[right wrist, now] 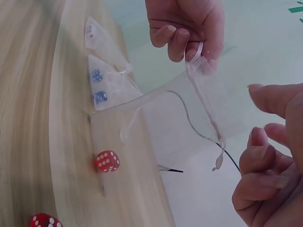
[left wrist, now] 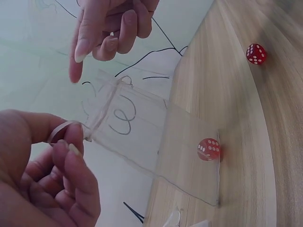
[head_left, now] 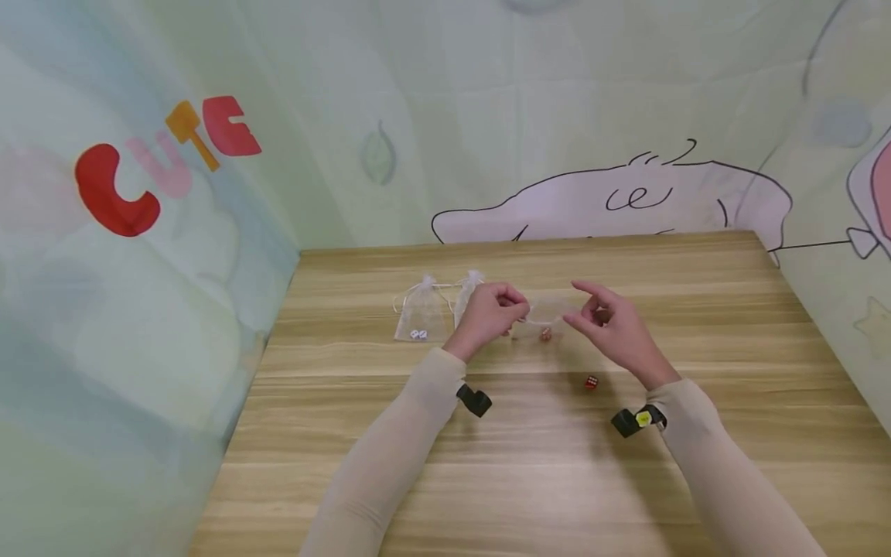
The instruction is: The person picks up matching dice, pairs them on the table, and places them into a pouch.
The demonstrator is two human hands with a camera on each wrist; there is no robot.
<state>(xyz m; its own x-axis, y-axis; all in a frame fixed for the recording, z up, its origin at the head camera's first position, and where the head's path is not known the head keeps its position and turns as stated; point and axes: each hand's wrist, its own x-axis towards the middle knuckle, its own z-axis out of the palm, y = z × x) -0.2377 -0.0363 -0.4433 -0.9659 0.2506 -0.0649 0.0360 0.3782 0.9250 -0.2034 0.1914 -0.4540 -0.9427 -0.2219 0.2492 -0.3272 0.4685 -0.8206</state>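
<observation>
My left hand [head_left: 489, 314] pinches the white drawstring loop at one side of a sheer drawstring pouch [left wrist: 142, 135]. Through the mesh, a red die [left wrist: 209, 149] with white pips shows at the pouch's bottom. The pouch hangs with its gathered mouth up, its far drawstring end [right wrist: 218, 161] dangling free. Beside that end is my right hand [head_left: 618, 334], thumb and forefinger spread apart, the other fingers loosely bent, nothing between them. A second red die [head_left: 591, 382] lies loose on the wooden table, below the right hand in the head view.
Two more sheer pouches lie at the back left of the table [head_left: 348, 433]: one pouch [head_left: 422, 308] with white dice, and another pouch [head_left: 465, 292] partly behind my left hand, with blue dice [right wrist: 98, 86] inside. A printed cloth wall [head_left: 390, 93] borders the table's back and left.
</observation>
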